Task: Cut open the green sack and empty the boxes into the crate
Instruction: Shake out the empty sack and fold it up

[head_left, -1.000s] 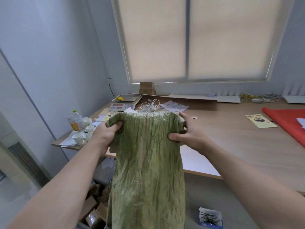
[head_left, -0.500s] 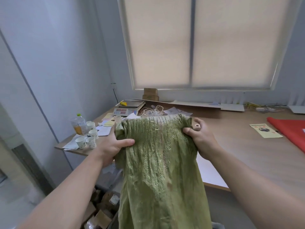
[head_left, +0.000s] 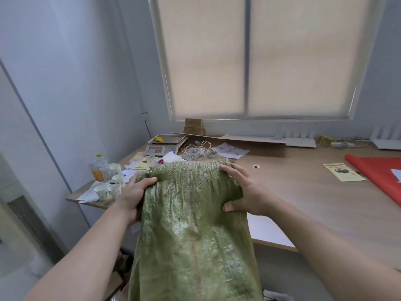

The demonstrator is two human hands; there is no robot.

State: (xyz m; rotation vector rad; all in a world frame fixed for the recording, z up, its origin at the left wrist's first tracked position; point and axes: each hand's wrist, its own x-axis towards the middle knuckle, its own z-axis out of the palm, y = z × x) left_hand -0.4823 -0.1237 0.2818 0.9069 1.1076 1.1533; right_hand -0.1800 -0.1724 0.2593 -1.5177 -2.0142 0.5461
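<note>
The green woven sack (head_left: pixel 191 231) hangs limp in front of me, held up by its top edge at about table height. My left hand (head_left: pixel 135 195) grips the sack's upper left corner, fingers curled over the cloth. My right hand (head_left: pixel 245 192) clasps the upper right corner, thumb underneath. The sack's lower end runs out of the bottom of the frame. A few brown cardboard boxes (head_left: pixel 117 279) show on the floor at the lower left, partly hidden by the sack and my arm. I see no crate.
A long wooden table (head_left: pixel 303 192) runs ahead and to the right. On it: paper cups (head_left: pixel 110 187), a bottle (head_left: pixel 97 168), a scale (head_left: pixel 166 144), white string (head_left: pixel 197 148), papers, a leaflet (head_left: pixel 342 171) and a red sheet (head_left: pixel 377 172). A wall stands to the left.
The sack's top has dropped lower in view and the camera tilted up. My right hand shifted from a fist on the corner to a flatter clasp; both hands kept their hold.
</note>
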